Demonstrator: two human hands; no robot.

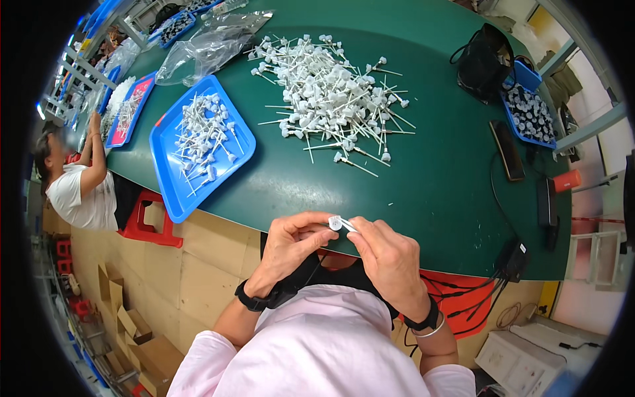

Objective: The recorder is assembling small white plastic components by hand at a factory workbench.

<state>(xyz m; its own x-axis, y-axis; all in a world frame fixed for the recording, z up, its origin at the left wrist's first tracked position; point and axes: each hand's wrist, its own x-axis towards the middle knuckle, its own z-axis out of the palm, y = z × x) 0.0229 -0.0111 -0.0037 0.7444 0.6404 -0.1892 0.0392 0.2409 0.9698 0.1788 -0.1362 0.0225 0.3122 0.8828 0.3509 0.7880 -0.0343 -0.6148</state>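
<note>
Grip: narrow pinches at both hands; the left hand [294, 241] closes thumb and forefinger at the left of a white-headed piece [336, 223], while the right hand [391, 257] nips the slim white length at its right (one stem or two side by side, too small to tell).
Held piece: above the near edge of the green tabletop [436, 185], between the two sets of fingertips, its rounded head turned toward the viewer.
Good handling: the head is probably best steadied by the left fingertips, with the right hand's force kept along the stem; a sideways push could bend so thin a part. Light pressure should suffice, and fingertips kept off the junction would leave it in sight.
Loose heap: a pile of similar white-headed stems [324, 92] lies beyond the hands, heads and stems pointing every way.
Blue tray: a rimmed plastic tray [163, 159] stands to the left, bearing a smaller batch of like stems [205, 129].
Right side: a dark smartphone [507, 151] rests near a black bag [483, 63].
</note>
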